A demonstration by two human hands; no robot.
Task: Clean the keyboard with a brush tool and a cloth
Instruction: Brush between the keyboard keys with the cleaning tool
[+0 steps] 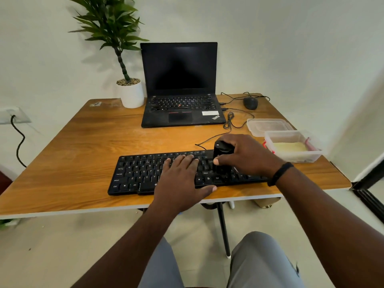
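Both hands (182,175) on keyboard (135,173), right round brush tool (222,156)

left hand (182,179) flat, right hand (247,156) curled

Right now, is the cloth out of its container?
No: the cloth lies inside the clear container, apart from both hands on the keyboard.
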